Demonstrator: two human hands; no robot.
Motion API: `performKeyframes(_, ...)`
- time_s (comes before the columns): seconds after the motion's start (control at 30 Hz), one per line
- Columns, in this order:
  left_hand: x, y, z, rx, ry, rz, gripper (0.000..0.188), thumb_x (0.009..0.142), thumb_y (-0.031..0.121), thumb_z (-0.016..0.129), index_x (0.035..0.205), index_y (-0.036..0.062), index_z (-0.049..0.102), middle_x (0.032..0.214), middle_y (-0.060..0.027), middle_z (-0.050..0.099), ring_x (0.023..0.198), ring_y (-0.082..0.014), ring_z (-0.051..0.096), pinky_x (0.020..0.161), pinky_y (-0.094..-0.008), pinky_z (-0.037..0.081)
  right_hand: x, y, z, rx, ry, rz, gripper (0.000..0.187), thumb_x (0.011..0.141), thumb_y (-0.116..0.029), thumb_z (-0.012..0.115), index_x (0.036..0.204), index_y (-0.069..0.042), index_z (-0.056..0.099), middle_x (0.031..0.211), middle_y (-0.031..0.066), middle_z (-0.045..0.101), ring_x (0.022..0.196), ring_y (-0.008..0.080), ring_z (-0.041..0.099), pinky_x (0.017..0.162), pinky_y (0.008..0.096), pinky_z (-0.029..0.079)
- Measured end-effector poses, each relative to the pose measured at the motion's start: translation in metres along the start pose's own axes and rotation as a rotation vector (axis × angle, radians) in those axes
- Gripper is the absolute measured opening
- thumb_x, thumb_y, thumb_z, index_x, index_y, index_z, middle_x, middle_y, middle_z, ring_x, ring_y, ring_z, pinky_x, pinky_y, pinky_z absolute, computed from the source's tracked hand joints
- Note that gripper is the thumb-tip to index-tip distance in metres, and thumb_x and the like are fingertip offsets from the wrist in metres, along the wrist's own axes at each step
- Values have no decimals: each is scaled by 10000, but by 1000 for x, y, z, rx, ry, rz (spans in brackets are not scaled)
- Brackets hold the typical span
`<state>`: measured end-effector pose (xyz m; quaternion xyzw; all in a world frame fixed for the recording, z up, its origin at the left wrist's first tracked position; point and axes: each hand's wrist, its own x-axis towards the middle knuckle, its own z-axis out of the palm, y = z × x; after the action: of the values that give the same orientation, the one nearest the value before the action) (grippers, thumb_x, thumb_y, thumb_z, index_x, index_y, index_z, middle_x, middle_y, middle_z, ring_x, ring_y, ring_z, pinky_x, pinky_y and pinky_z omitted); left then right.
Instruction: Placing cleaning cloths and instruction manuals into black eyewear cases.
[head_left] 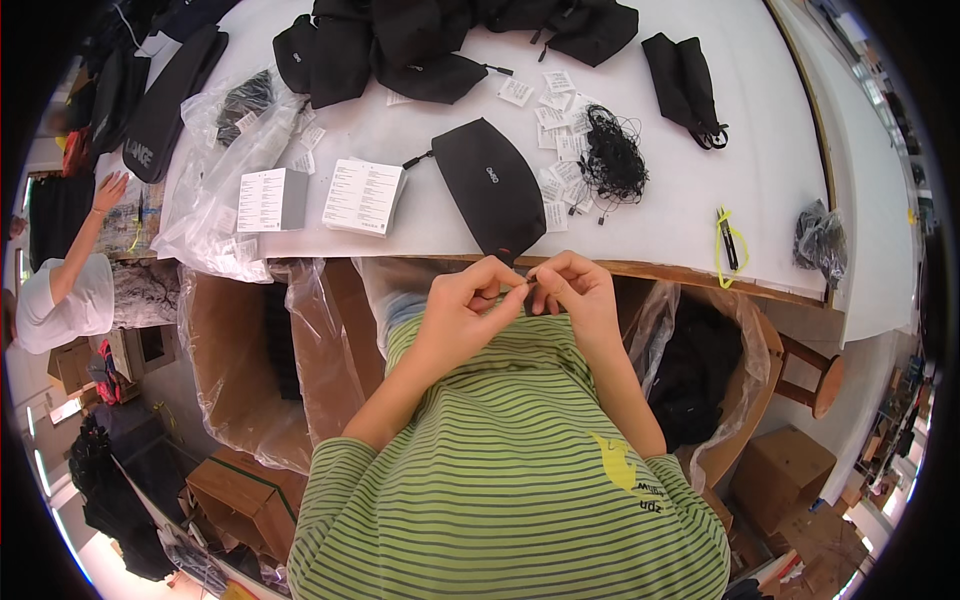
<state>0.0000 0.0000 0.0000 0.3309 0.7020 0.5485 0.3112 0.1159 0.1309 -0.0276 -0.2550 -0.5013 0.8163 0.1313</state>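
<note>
Just off the table's front edge, my left hand (468,305) and my right hand (578,295) meet with fingertips pinched together. Between them is something small and dark, too small to make out. Right above my fingers lies a black zippered pouch (487,175), its lower end at the table edge and a zipper pull sticking out at its upper left. Beside it on the left is a stack of white printed cards (365,197), with a second card stack (272,200) further left. Right of the pouch are a tangle of black strings (612,158) and scattered small white labels (555,115).
More black pouches (400,45) are heaped at the back, another pouch (685,88) at right. Yellow-handled snips (730,242) lie near the right edge. Clear plastic bags (215,170) cover the left. Plastic-lined cartons (245,360) stand below the table. A co-worker's arm (80,240) shows far left.
</note>
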Motion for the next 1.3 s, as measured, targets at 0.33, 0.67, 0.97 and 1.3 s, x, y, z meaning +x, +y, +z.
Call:
performKeyframes(0.33, 6, 1, -4, 73, -64, -35, 94, 810, 57, 680, 819, 15, 595, 571, 40, 310, 530, -41, 255, 475, -238, 199, -1, -2, -1, -162, 43, -69, 111, 863, -101, 677, 864, 7, 653, 764, 46, 662, 636, 93, 610, 547, 198, 414)
performKeyframes(0.67, 10, 5, -12, 196, -161, -57, 137, 785, 100, 653, 810, 13, 551, 544, -35, 317, 483, -115, 296, 466, -292, 268, -3, -7, 7, -719, 110, -286, 81, 786, -108, 735, 825, -53, 690, 770, 10, 672, 596, 90, 594, 515, 218, 405)
performKeyframes(0.97, 7, -3, -8, 198, -163, -23, 146, 780, 105, 638, 790, 14, 525, 543, -73, 324, 495, -164, 320, 480, -317, 303, -6, -2, 11, -887, 117, -415, 69, 795, -112, 724, 813, -63, 679, 735, 26, 656, 570, 137, 612, 496, 238, 403)
performKeyframes(1.3, 8, 3, -20, 66, -96, -80, 113, 816, 111, 646, 847, 27, 577, 549, -16, 281, 509, -105, 276, 482, -278, 273, 2, 2, 8, -104, 47, -44, 106, 867, -80, 674, 881, 25, 666, 780, 63, 680, 668, 92, 632, 508, 203, 443)
